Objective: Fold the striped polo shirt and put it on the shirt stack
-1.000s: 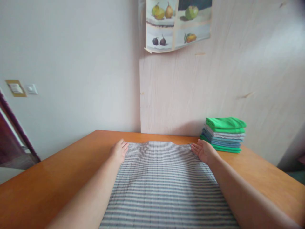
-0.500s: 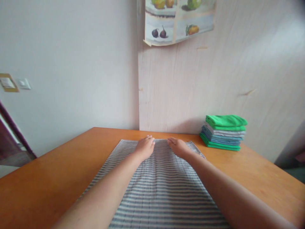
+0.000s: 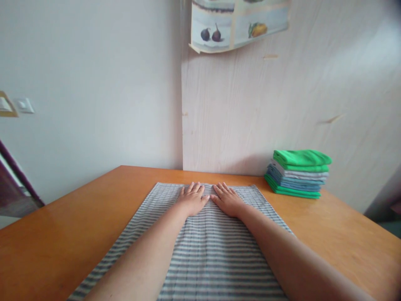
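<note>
A grey-and-white striped cloth point(image 3: 213, 255) lies spread over the orange-brown table, its far edge close to the table's back edge. Near that far edge my left hand point(image 3: 192, 200) rests flat on the fabric, fingers spread. Beside it my right hand point(image 3: 228, 200) also lies flat with fingers apart. The two thumbs point toward each other with a small gap between them. Faint creases run lengthwise down the cloth, and my forearms cover parts of its sides.
On the back right of the wooden table point(image 3: 81, 225) stands a stack of folded cloths point(image 3: 297, 173) in green, grey and blue. Behind the table rises a wall with a fruit picture point(image 3: 238, 29) taped to it. Light switches point(image 3: 23, 105) are at far left.
Both hands have come down flat onto the cloth and spread their fingers, moving slightly nearer to me and closer together. The view has shifted a little.
</note>
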The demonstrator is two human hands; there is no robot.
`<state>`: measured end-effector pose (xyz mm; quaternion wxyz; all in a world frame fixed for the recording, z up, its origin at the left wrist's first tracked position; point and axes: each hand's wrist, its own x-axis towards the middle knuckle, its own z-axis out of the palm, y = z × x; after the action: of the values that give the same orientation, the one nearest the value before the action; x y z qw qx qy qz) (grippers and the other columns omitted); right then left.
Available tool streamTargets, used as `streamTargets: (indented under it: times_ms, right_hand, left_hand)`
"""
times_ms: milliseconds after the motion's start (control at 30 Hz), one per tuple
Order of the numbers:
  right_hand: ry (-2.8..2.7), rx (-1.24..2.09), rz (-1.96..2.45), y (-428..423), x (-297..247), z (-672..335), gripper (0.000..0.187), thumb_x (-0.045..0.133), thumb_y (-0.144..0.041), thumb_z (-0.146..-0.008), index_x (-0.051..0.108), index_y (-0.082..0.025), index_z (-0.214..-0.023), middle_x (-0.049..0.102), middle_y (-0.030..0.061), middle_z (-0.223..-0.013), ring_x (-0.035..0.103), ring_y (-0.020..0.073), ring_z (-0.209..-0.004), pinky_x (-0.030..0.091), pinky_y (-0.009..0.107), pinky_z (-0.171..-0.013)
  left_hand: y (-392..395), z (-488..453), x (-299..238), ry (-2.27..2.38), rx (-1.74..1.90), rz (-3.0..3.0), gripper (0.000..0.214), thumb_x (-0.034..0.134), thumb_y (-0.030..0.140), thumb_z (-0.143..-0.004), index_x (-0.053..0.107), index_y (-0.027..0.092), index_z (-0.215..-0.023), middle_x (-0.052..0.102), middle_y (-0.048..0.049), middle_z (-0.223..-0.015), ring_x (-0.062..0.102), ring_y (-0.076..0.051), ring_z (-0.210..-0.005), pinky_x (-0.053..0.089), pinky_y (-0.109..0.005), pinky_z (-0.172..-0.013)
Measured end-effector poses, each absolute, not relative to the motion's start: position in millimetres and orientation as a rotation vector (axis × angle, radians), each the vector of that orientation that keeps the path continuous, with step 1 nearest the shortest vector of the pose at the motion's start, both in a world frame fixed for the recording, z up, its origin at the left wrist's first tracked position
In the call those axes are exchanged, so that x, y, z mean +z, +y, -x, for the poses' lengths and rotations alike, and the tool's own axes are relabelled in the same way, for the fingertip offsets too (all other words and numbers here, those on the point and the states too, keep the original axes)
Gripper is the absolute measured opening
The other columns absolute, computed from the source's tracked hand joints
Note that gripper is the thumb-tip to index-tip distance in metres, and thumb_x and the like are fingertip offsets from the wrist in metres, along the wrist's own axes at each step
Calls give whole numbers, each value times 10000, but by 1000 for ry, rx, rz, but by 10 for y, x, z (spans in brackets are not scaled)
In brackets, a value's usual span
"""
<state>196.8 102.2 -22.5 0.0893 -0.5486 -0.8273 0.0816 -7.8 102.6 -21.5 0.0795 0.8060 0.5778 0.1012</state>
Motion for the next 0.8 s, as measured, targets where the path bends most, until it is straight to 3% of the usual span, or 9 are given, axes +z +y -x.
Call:
streamTargets:
  times_ms: [200, 367, 600, 800]
  right_hand:
    - [-2433, 145, 1642, 1057, -83, -1896, 636, 253, -494, -1006, 353, -122, -1512, 302, 151, -1585, 203, 309, -1478, 183, 510, -1170]
    - [-2465, 20, 1479, 1112, -53, -1753, 521, 247, -319, -1007, 464, -116, -1435, 448, 138, -1505, 361, 229, -1415, 262, 367, -1154]
    - [-2504, 77, 1530, 1120, -241, -1773, 659, 197, -497, -1017, 329, -93, -1520, 327, 142, -1576, 237, 256, -1473, 163, 419, -1197]
    - [-2525, 53, 1556, 1098, -253, -1785, 785, 134, -624, -984, 285, -91, -1540, 279, 147, -1593, 209, 265, -1481, 145, 431, -1203]
  left_hand:
    - [1017, 75, -213, 1779, 229, -2461, 787, 83, 713, -916, 271, 272, -1540, 130, -33, -1641, 66, -292, -1510, 82, -616, -1165]
    - [1014, 67, -234, 1781, 264, -2494, 780, 81, 719, -911, 298, 288, -1524, 165, -35, -1637, 95, -296, -1507, 102, -617, -1165]
    - [1042, 198, -195, 1800, 265, -2405, 725, 60, 608, -952, 195, 229, -1555, 132, -62, -1641, 112, -238, -1509, 122, -544, -1188]
    - [1049, 314, -190, 1862, 197, -2368, 767, 93, 679, -922, 196, 267, -1560, 180, -38, -1632, 140, -268, -1502, 94, -594, -1180]
